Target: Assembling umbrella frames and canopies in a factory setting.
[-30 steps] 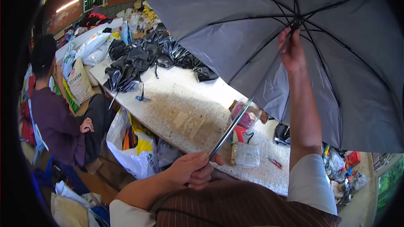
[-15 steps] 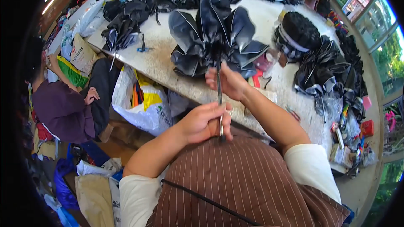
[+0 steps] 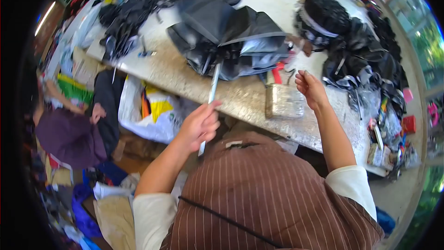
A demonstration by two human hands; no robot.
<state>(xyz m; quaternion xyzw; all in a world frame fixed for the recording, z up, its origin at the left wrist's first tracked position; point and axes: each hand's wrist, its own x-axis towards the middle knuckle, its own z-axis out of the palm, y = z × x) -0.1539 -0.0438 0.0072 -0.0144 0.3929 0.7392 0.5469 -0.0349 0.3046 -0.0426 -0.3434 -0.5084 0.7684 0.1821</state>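
A black umbrella (image 3: 199,23) with a silvery lining and a pale metal shaft (image 3: 213,85) is held in front of me, its canopy partly spread in loose folds over the table edge. My left hand (image 3: 201,127) is closed round the lower shaft, whose end points down toward my apron. To the right, my right hand (image 3: 311,91) is raised apart from the umbrella. Its fingers are loosely bent and slightly apart, with nothing visible in them. Below its fingers lies a plastic-wrapped block (image 3: 283,102) on the table. Motion blurs the canopy a little.
Heaps of black umbrellas cover the table's (image 3: 240,95) far side and its right side (image 3: 356,60). A round black bundle (image 3: 326,14) with a pale band stands among them. At left, a seated person in a purple top (image 3: 69,134) is near a white sack (image 3: 143,120).
My right hand has left the shaft and moved right. The umbrella's canopy has swung and its folds hang differently; the shaft now slants. My left hand, still gripping it, has shifted left.
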